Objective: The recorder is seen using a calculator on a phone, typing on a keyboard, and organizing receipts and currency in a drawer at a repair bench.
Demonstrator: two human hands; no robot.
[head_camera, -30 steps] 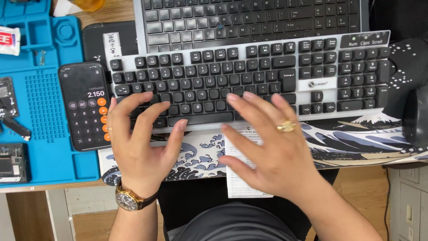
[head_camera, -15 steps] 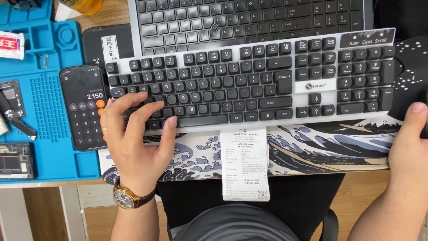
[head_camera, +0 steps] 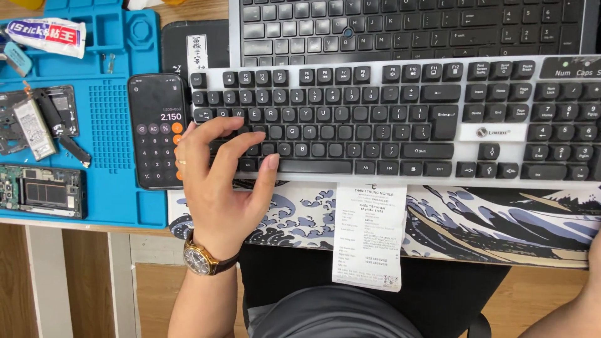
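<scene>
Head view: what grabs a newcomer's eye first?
The left hand spread over the left end of a white keyboard with black keys, mid-frame. Below it a long white receipt hangs off a wave-print desk mat. At left, a phone showing a calculator lies on a blue repair mat with opened phone parts.

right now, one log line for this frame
left hand: on white keyboard | right hand: at frame edge | receipt: under keyboard

Keyboards (head_camera: 400, 125) – two; phone (head_camera: 156, 131) – one; receipt (head_camera: 369, 235) – one.
</scene>
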